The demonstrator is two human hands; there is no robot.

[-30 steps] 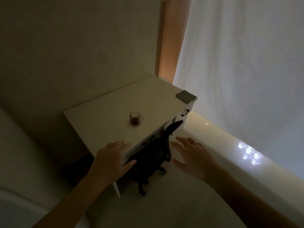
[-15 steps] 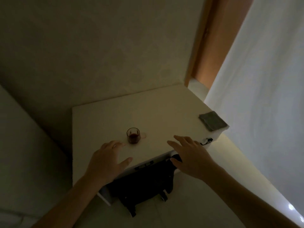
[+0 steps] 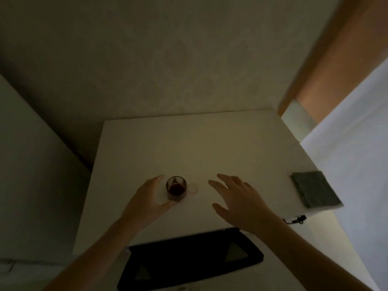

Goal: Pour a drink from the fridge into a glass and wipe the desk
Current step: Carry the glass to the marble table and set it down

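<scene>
glass: small clear tumbler (image 3: 176,188) of dark red drink, on pale desk (image 3: 210,143)
left hand (image 3: 147,203): spread, cupping beside glass, likely to lift it clear; contact unclear
right hand (image 3: 241,199): spread, empty, right of glass
cloth: folded grey square (image 3: 316,189), far right of glass, unused

A dim room in a home, at a small desk.
Beyond both hands, a pale desk (image 3: 189,143) meets a plain wall (image 3: 168,59); a light curtain (image 3: 357,133) hangs right of them, a black chair (image 3: 189,263) below.
</scene>
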